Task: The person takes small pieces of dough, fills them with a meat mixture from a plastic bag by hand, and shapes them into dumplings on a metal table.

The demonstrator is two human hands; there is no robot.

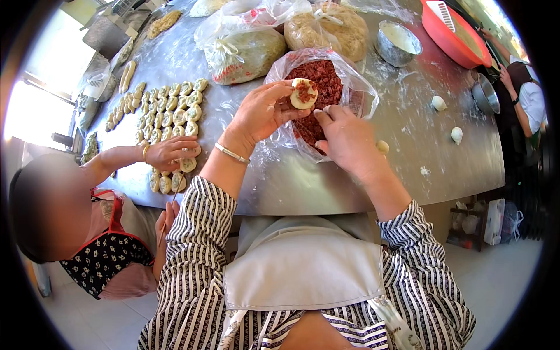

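My left hand (273, 103) holds up a small flattened round of dough (303, 93) with a few bits of red chopped filling on its face. Below it lies a clear plastic bag (367, 97), its mouth spread around a heap of dark red chopped filling (318, 74). My right hand (350, 138) is over the near right side of that heap, thumb and forefinger apart, with nothing visible between them. A small ball of dough (382, 147) sits just beyond my right wrist, partly hidden by it.
Rows of filled dough rounds (167, 119) cover the left of the metal table (297, 188), where a co-worker's hand (173, 153) reaches in. Tied bags of filling (245, 57) stand behind. Rightward are a flour bowl (398, 43), a red basin (459, 37), a metal bowl (485, 94) and dough balls (439, 103).
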